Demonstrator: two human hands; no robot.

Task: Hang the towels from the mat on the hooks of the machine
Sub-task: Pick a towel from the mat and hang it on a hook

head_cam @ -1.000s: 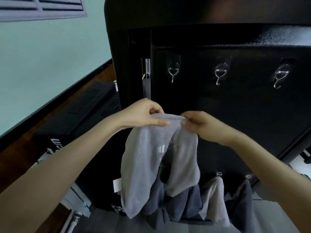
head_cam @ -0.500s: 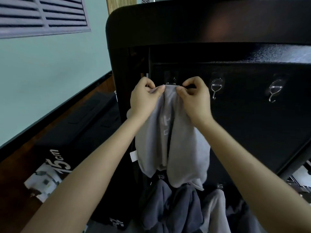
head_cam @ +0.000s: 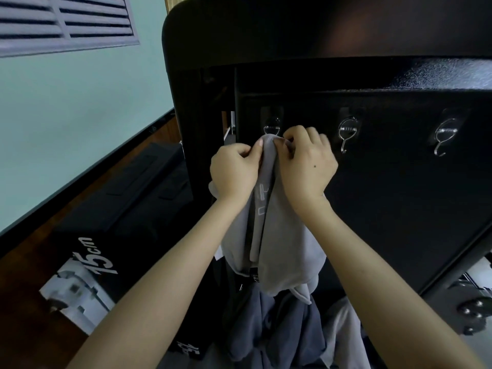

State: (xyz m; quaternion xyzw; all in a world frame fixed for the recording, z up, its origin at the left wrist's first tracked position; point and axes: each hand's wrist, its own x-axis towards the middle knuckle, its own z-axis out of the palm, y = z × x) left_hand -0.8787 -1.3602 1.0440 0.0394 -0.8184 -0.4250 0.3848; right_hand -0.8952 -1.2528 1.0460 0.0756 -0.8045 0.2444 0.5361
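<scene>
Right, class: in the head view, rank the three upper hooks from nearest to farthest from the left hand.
1. Left hook, just above the left hand holding the towel.
2. Middle hook, beyond the right hand.
3. Right hook, far right.

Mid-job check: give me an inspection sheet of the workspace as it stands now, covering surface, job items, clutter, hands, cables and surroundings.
Surface: black machine panel, upright; the mat is not in view.
Job's things: light grey towel bunched at its top against the left upper hook; cannot tell whether it has caught. Middle hook and right hook are bare. Dark grey towels and a pale towel hang lower down.
Clutter: black box marked 15cm, beside the machine.
Grips: left hand and right hand both pinch the light grey towel's top edge.
Cables: nothing seen.
Surroundings: pale green wall with a louvred vent.
</scene>
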